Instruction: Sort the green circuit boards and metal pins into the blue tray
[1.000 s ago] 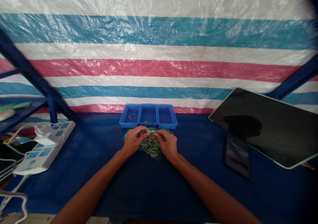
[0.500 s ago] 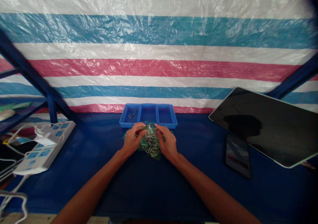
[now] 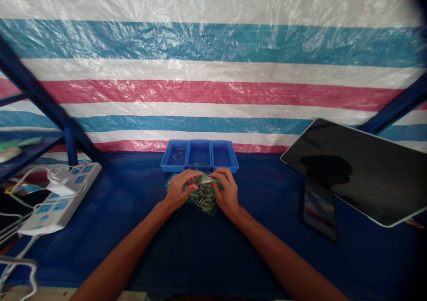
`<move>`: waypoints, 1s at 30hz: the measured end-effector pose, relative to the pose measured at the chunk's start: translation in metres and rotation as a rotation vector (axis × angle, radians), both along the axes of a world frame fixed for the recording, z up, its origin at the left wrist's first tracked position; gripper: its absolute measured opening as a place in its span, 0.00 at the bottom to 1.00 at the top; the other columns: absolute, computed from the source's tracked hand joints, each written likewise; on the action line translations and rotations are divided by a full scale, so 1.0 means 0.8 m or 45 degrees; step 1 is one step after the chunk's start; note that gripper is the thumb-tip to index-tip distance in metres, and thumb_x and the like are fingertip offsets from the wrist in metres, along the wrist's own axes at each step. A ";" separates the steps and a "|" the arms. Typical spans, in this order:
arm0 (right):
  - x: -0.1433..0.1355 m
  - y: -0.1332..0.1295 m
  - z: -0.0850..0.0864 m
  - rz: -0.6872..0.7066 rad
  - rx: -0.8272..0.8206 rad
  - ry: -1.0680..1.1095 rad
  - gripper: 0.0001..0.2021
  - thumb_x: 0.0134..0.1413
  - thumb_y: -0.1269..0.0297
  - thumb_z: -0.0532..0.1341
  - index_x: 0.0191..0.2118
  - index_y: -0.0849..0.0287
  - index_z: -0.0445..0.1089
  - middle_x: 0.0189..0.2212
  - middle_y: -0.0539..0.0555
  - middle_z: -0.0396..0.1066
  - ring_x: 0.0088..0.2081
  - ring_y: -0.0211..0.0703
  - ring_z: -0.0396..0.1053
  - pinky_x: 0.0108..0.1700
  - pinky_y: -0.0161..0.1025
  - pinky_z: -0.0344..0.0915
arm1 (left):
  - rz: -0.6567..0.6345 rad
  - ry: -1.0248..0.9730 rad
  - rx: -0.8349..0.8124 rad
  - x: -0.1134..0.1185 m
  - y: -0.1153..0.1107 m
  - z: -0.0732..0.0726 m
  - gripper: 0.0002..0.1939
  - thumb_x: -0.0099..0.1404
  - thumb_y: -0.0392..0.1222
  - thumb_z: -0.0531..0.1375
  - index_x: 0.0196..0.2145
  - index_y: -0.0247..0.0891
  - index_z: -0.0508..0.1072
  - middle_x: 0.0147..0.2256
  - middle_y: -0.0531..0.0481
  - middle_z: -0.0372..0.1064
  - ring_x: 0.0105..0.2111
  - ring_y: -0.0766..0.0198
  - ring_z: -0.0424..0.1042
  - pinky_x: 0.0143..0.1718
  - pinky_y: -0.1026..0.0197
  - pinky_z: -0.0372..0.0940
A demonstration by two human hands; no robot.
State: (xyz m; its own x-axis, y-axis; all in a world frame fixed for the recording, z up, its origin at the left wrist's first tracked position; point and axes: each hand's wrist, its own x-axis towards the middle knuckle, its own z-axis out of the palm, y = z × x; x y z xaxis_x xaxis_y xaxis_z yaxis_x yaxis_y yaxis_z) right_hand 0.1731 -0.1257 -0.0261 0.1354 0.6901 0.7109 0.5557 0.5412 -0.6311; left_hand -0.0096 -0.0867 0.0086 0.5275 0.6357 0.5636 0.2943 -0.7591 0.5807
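Observation:
A crumpled, green-tinted clear plastic bag [image 3: 209,206] lies on the blue table [image 3: 200,252]. Several short metal pins [image 3: 201,193] show in its middle; whether they are screws or plain rods I cannot tell. My left hand [image 3: 179,189] is closed on the bag's left side, thumb and fingers pinching the plastic. On the opposite side my right hand [image 3: 227,193] grips the bag, fingers curled over its upper edge. Just behind both hands is a blue three-compartment tray [image 3: 199,168], with a few thin metal pieces [image 3: 177,155] in its left compartment.
To the left lies a white power strip [image 3: 62,207] with a plugged-in charger [image 3: 62,181] and loose cables. A dark flat screen [image 3: 360,167] and a phone-like black device [image 3: 319,209] lie on the right. Striped plastic sheeting [image 3: 207,91] hangs behind the table.
The top of the bag has sunk slightly between my hands. My fingers have shifted a little on the plastic, the right ones curling over more. The tray's contents look the same.

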 end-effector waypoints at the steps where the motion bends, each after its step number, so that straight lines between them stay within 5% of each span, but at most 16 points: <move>1: 0.000 0.000 0.001 -0.017 0.005 0.005 0.09 0.58 0.68 0.55 0.40 0.56 0.71 0.39 0.55 0.65 0.42 0.42 0.67 0.46 0.42 0.66 | 0.009 0.015 0.044 0.000 0.001 0.000 0.21 0.66 0.54 0.54 0.46 0.36 0.72 0.40 0.43 0.71 0.37 0.61 0.71 0.41 0.59 0.66; 9: -0.002 -0.002 0.004 0.033 -0.024 -0.036 0.07 0.59 0.65 0.56 0.38 0.58 0.70 0.38 0.56 0.67 0.43 0.43 0.67 0.47 0.43 0.66 | 0.164 0.029 0.157 0.003 0.004 -0.009 0.10 0.68 0.42 0.54 0.38 0.37 0.73 0.43 0.44 0.70 0.37 0.64 0.71 0.42 0.61 0.67; 12: -0.002 -0.001 0.004 0.057 -0.010 -0.028 0.11 0.62 0.67 0.52 0.44 0.58 0.69 0.39 0.56 0.69 0.42 0.43 0.68 0.47 0.43 0.67 | 0.207 0.043 0.070 0.003 0.004 -0.010 0.10 0.68 0.43 0.53 0.38 0.37 0.72 0.36 0.48 0.73 0.36 0.64 0.72 0.42 0.62 0.66; 17: -0.002 0.001 0.001 0.050 0.057 0.005 0.19 0.62 0.71 0.49 0.57 0.53 0.63 0.43 0.57 0.67 0.44 0.42 0.68 0.47 0.42 0.68 | 0.279 -0.131 -0.241 0.004 0.000 -0.005 0.14 0.66 0.46 0.56 0.47 0.38 0.66 0.26 0.55 0.71 0.24 0.67 0.70 0.29 0.65 0.64; 24: -0.003 0.000 0.003 0.012 0.113 -0.017 0.12 0.58 0.72 0.56 0.44 0.54 0.71 0.48 0.58 0.61 0.43 0.41 0.67 0.43 0.42 0.69 | 0.181 -0.208 -0.407 0.005 0.000 -0.006 0.14 0.65 0.48 0.56 0.44 0.38 0.66 0.18 0.59 0.63 0.17 0.69 0.63 0.22 0.67 0.59; 30: -0.002 0.000 0.005 0.068 0.052 -0.008 0.07 0.59 0.70 0.56 0.39 0.57 0.71 0.40 0.55 0.71 0.43 0.42 0.69 0.48 0.42 0.67 | 0.025 -0.132 -0.251 0.001 -0.002 -0.001 0.23 0.69 0.56 0.47 0.43 0.35 0.71 0.29 0.49 0.70 0.26 0.65 0.68 0.31 0.63 0.64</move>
